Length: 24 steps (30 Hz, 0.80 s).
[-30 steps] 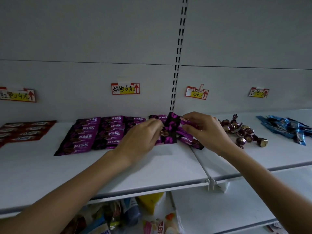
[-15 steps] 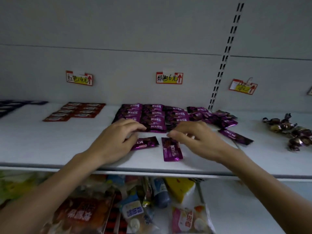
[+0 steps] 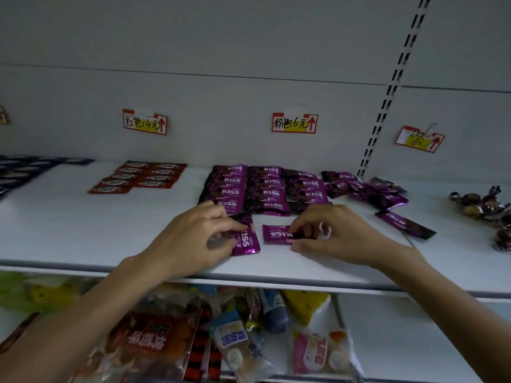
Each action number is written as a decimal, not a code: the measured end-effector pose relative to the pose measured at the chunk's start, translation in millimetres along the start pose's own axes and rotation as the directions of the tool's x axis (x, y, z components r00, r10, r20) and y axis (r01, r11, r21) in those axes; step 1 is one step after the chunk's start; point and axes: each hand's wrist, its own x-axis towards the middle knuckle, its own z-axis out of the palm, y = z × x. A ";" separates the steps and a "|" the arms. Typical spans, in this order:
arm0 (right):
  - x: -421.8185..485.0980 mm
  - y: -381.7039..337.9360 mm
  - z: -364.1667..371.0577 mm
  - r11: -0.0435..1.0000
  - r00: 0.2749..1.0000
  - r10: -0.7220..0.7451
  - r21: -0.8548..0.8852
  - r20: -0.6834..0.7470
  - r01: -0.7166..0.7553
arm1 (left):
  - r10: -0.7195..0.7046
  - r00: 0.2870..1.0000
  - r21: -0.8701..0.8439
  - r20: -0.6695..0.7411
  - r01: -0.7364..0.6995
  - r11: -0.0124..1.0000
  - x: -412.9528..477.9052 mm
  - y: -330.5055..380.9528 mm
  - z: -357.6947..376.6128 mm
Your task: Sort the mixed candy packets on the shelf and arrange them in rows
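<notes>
Purple KISS candy packets [image 3: 265,190] lie in neat rows on the white shelf [image 3: 83,233] under a pink price tag. In front of the rows, my left hand [image 3: 193,239] pinches one purple packet [image 3: 247,240] that stands lengthwise. My right hand [image 3: 337,236] pinches a second purple packet [image 3: 276,234] lying crosswise, right beside the first. A loose heap of purple packets [image 3: 367,189] sits to the right of the rows, and one stray packet [image 3: 405,224] lies apart near the shelf joint.
Red packets [image 3: 138,176] lie in rows to the left, dark blue ones [image 3: 19,172] at the far left. Foil-wrapped brown candies [image 3: 481,205] sit at the right. Price tags [image 3: 294,123] hang on the back wall. Bagged snacks [image 3: 154,335] fill the lower shelf.
Both hands carried packets from the loose heap down to the shelf front. Since half a second ago the left packet turned lengthwise and the right one turned crosswise. The camera view shifted left.
</notes>
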 end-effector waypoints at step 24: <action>24.2 0.8 -0.2 0.995 0.998 0.003 0.103 -0.058 0.003 | -0.245 0.958 -0.272 -0.148 0.199 0.942 -3.6 -6.2 -8.5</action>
